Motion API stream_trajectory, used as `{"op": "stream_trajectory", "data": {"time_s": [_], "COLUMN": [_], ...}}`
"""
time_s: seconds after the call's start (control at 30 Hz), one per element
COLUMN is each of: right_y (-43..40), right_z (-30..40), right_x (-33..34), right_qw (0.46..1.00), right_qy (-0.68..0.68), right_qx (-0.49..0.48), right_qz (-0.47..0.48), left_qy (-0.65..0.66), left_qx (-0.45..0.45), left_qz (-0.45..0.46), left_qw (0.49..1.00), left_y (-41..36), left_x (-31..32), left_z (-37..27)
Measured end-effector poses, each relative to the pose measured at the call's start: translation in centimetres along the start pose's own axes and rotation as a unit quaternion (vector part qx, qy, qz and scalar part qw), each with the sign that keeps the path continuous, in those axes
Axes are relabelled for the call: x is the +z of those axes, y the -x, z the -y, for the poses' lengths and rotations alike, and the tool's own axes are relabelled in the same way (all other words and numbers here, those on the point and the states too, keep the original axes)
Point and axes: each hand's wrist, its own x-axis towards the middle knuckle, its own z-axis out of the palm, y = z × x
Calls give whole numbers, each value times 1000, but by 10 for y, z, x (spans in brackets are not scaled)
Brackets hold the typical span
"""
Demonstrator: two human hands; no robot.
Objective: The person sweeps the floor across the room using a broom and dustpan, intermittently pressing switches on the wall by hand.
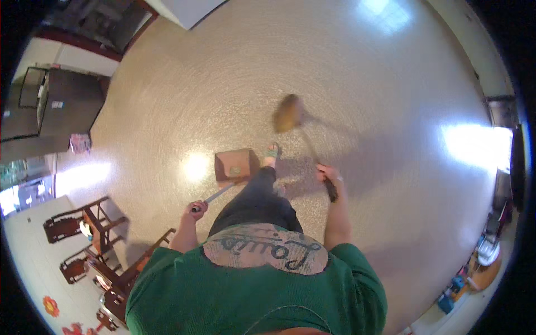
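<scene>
My right hand (330, 172) grips the dark upper end of a long-handled broom (310, 144). Its brown bristle head (288, 115) is blurred and lies out in front of my feet; whether it touches the floor I cannot tell. My left hand (199, 210) is closed around the grey handle of a dustpan (234, 164). The reddish-brown pan sits low by the floor, left of my forward foot (271, 151), and part of its handle's lower end is hidden near my dark trouser leg (251, 197).
Glossy speckled floor (201, 83) surrounds me. Dark wooden chairs (98, 226) stand at the lower left. A dark cabinet (71, 100) is on the left, and a white box-like piece (188, 12) at the top. Along the right wall is a wooden stand (485, 274) with assorted items.
</scene>
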Motion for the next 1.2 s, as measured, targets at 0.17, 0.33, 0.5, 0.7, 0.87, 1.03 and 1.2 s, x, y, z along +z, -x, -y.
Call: {"op": "stream_trajectory", "data": {"time_s": [0.17, 0.33, 0.5, 0.7, 0.87, 1.03, 1.2], "right_y": [26, 82, 115, -40, -112, -135, -102], "right_z": [53, 68, 108, 171, 219, 233, 251], "right_x": [-70, -41, 81, 264, 294, 113, -33], "right_qw": [993, 995, 986, 911, 930, 995, 990], "right_qy": [-29, 43, -70, 278, 254, -34, -135], "right_qx": [11, -74, 93, -16, -18, 42, 31], "right_qz": [-112, -42, 119, 303, 265, 84, 12], "left_qy": [-6, -47, -388, -804, -527, -537, -572], "left_qx": [-27, -61, 183, 349, 232, 185, 295], "left_qz": [-22, -28, -50, 18, -57, -215, -538], "left_qw": [999, 997, 902, 480, 815, 795, 544], "left_y": [-21, -31, 30, 102, 34, 8, -44], "left_x": [-12, -8, 33, 81, -11, -17, -22], "left_z": [6, 17, 87, 162, 90, 75, 41]}}
